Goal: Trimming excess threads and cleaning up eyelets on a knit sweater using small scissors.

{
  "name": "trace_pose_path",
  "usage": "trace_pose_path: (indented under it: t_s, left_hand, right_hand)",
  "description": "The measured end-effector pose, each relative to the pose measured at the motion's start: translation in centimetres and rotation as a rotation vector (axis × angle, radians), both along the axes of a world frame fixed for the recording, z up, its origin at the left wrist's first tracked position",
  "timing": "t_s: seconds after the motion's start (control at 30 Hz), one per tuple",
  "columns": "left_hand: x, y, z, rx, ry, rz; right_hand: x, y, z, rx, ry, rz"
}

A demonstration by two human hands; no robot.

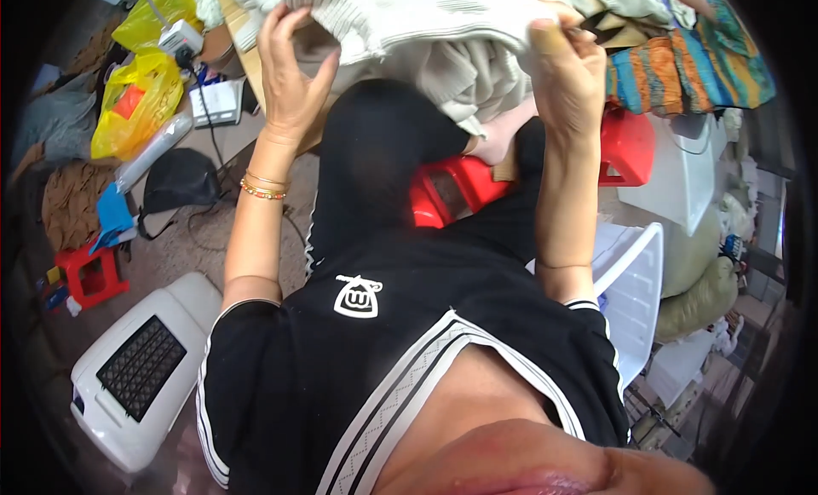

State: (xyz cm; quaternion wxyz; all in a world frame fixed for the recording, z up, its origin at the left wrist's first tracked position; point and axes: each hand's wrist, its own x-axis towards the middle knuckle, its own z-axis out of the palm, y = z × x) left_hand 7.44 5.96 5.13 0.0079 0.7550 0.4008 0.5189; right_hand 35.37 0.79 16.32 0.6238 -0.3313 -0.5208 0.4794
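Up above the knees, both hands are raised into a cream ribbed garment (400, 18). The left hand (290, 77) has its fingers spread apart and hooked up under the fabric's near edge, more cupping than gripping. The right hand (567, 73) has thumb and fingers pinched together on the hem at the other side, so the cloth hangs slack between the two sets of fingertips. To handle it well, I'd judge the left fingers need to close on the edge too, so both corners are held evenly and the fabric pulls flat.

Just beyond the right fingers lies a striped blue and orange cloth (682, 69). Below both hands, between the knees, sits a red plastic stool (452, 192). Well off to the left fingers' side, yellow bags (141, 103) and a white appliance (136, 376) crowd the floor.
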Motion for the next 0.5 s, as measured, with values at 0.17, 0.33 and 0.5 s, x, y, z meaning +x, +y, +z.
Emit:
trace_pose_path:
  t_s: [0.17,0.33,0.5]
  left_hand:
    - [3.3,2.6,6.2,0.15,-0.499,-0.267]
    - [6.8,0.4,14.5,-0.145,-0.345,-0.466]
    - [8.4,0.3,14.4,-0.227,-0.047,-0.82]
  right_hand:
    - [1.5,-3.1,4.9,0.177,0.317,-0.029]
    - [6.2,-5.3,8.7,0.316,0.306,0.245]
    - [8.1,-10.1,9.5,0.391,0.454,-0.163]
